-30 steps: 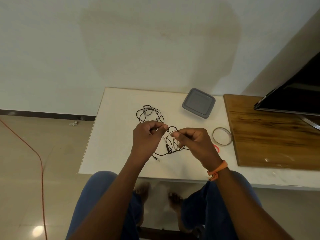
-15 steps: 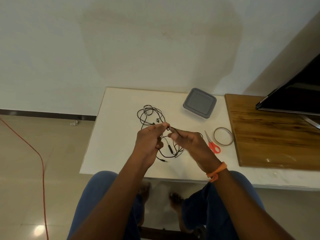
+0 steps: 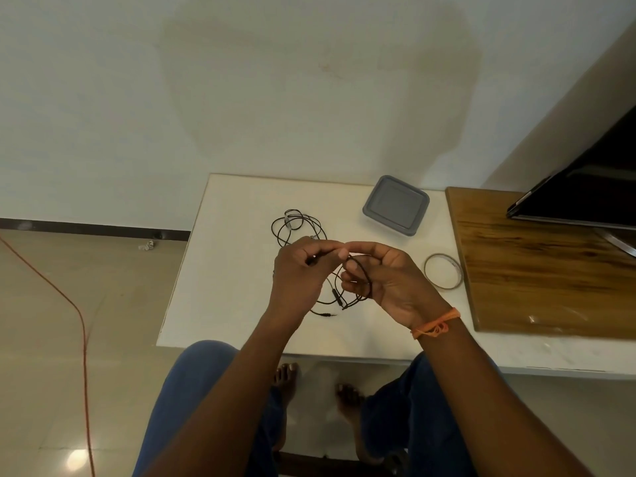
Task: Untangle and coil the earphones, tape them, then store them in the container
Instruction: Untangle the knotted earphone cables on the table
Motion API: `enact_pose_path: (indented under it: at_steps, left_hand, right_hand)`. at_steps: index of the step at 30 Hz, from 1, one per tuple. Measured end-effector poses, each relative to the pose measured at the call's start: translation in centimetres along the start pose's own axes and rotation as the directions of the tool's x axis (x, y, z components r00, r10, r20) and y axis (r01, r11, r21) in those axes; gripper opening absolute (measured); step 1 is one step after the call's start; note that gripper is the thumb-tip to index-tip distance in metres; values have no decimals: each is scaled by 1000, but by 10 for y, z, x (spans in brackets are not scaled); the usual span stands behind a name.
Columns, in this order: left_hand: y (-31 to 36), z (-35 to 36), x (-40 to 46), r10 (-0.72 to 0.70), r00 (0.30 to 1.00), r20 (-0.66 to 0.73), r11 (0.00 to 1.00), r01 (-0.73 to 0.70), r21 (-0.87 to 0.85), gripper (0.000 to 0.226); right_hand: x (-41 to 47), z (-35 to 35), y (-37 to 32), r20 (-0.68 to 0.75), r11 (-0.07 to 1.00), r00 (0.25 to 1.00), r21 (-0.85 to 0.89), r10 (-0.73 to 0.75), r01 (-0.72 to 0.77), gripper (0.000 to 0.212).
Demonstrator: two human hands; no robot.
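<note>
the step in hand looks like coiling: the right hand (image 3: 385,280) has black loops of the earphones (image 3: 359,275) lying round its curled fingers, while the left hand (image 3: 303,270) pinches a stretch of the same cable and feeds it across. to do this well, i judge, the left should keep light tension and lay each turn beside the last, letting the slack hanging below them, plug (image 3: 327,314) at its end over the near table (image 3: 220,270), run free rather than snag. the hands meet at the fingertips, above the middle of the table. a second coiled cable (image 3: 296,225) lies just beyond them; the closed grey container (image 3: 395,204) sits far right, the tape ring (image 3: 443,271) right of the hands.
</note>
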State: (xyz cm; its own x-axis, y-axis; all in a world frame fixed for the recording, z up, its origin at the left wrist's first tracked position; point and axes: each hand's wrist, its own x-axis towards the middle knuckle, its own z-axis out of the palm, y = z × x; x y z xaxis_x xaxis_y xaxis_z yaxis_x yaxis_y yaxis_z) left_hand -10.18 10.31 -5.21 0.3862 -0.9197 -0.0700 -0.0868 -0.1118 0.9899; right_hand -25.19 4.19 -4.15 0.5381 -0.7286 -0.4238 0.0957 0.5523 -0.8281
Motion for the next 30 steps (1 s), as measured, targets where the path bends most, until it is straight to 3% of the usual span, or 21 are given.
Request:
enact_pose_path:
  at_steps: [9,13,16,20,22,25,30]
  left_hand:
    - [0,-5,3,160,987,16,975,-161,154,16]
    - [2,-3,2,169,985,20,966,-170,194,25]
    - [4,-3,0,183,982,52,960,-189,204,21]
    - [4,-10,2,147,986,81,973,-159,165,8]
    - [5,-11,3,153,983,97,965,-170,198,5]
    - [6,-6,1,214,970,116,917,-240,318,5]
    - [3,-15,5,265,964,21,888,-253,384,5]
  right_hand:
    - [4,-4,-7,19,989,999,142,35,-37,29]
    - [6,-2,-3,-29,997,999,67,-34,36,27]
    - [6,-2,-2,-15,988,988,-16,-156,156,26]
    - [-2,-7,-13,85,935,973,-271,-214,229,31]
    - [-3,-8,-17,108,817,968,-521,-226,248,27]
    - [2,-3,-16,101,482,924,-830,-369,283,26]
    - [11,-10,-8,133,103,794,-966,-593,239,17]
